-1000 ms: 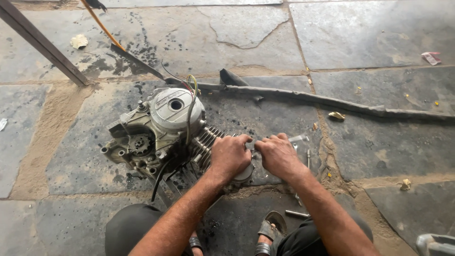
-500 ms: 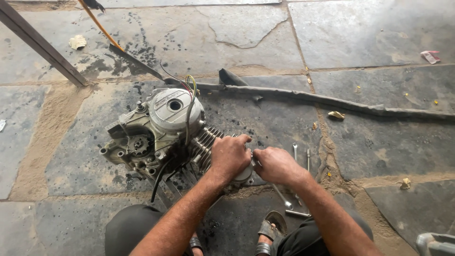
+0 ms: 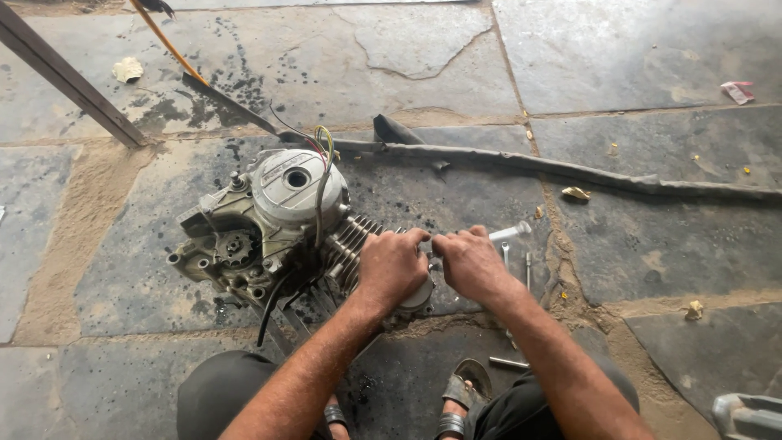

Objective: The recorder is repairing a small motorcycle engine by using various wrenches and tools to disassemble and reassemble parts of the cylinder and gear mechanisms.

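We find the motorcycle engine (image 3: 269,228) lying on its side on the oil-stained stone floor (image 3: 635,49), crankcase cover to the left, finned cylinder (image 3: 352,244) toward us. Our left hand (image 3: 393,267) is clamped over the cylinder's head end. Just beside it, our right hand (image 3: 471,262) has its fingers curled together at the same end; what it grips is hidden. Loose bolts (image 3: 528,265) and a white socket tool (image 3: 511,232) lie to the right. We judge disassembly partly done: fasteners are out, the cylinder still seated.
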